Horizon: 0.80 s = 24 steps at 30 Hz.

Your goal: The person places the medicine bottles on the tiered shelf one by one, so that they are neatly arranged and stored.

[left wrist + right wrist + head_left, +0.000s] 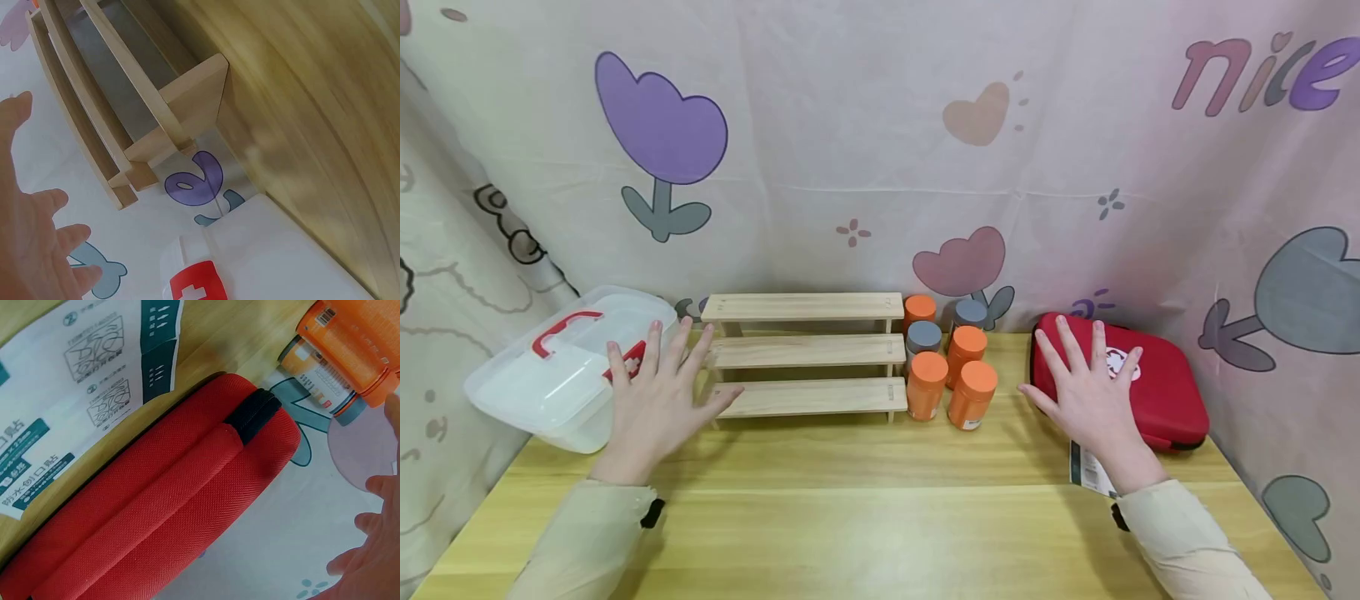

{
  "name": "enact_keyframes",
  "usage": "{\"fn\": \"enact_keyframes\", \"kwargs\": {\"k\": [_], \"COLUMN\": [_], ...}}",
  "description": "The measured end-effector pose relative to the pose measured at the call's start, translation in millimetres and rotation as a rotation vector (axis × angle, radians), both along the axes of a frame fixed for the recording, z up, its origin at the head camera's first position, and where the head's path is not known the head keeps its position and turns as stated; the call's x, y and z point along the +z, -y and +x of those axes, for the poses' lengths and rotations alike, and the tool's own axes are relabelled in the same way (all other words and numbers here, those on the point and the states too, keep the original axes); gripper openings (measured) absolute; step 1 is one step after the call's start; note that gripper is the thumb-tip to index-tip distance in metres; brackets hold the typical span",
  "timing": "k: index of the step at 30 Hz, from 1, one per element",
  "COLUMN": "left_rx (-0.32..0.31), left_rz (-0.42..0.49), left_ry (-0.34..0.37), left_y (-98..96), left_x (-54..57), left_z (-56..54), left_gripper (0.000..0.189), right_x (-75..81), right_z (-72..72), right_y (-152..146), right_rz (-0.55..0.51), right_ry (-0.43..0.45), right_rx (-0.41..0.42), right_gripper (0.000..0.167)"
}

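My left hand (658, 400) spreads its fingers in front of a clear plastic box (576, 333) with a red handle and a white-cross latch. To its right is a three-tier wooden rack (808, 350); the left thumb overlaps its lowest step in the head view. My right hand (1093, 400), fingers also spread, overlaps a red zip case (1168, 392) with a white emblem. Neither hand holds anything. Under the right wrist, partly hidden, lies a white-and-green printed packet (1092, 471), seen larger in the right wrist view beside the red case (169, 487).
Several bottles with orange lids, such as the front one (973, 396), and grey lids, such as the rear one (970, 314), stand right of the rack. All sit on a wooden table (850, 517). A patterned cloth (850, 150) hangs behind and along the sides.
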<state>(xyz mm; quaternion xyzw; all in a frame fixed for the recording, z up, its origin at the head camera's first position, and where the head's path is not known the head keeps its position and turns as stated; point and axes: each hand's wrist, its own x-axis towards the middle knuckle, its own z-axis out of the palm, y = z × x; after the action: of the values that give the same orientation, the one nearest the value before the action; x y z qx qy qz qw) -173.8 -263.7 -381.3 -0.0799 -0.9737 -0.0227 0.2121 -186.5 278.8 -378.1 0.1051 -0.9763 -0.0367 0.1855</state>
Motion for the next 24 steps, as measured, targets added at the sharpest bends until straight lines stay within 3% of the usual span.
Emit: {"fn": "enact_keyframes", "kwargs": {"k": [4,7,9,17,20,24], "left_rx": [-0.004,-0.01,-0.025,-0.126,-0.128,-0.13], "left_rz": [0.009,0.062,0.147,0.736,0.935,1.273], "left_ry": [0.002,0.011,0.017,0.113,0.121,0.12], "left_y": [-2.8,-4.7,-6.0,-13.0,-15.5,-17.7], "left_x": [1.6,1.8,0.9,-8.2,-16.3,-29.7], "left_z": [-1.1,0.8,3.4,17.6,20.8,21.5], "left_gripper": [0.094,0.092,0.09,0.071,0.061,0.051], "right_x": [2.6,5.5,7.6,12.2,12.8,13.2], "right_z": [2.2,6.2,10.6,29.2,33.6,32.9], "right_y": [2,7,12,39,51,64], "right_rz": [-0.039,-0.173,-0.301,-0.743,-0.855,-0.95], "right_ry": [0.008,0.041,0.058,0.078,0.093,0.121], "right_rx": [-0.015,-0.007,0.017,0.186,0.217,0.224], "right_gripper": [0.084,0.079,0.076,0.056,0.05,0.05]}}
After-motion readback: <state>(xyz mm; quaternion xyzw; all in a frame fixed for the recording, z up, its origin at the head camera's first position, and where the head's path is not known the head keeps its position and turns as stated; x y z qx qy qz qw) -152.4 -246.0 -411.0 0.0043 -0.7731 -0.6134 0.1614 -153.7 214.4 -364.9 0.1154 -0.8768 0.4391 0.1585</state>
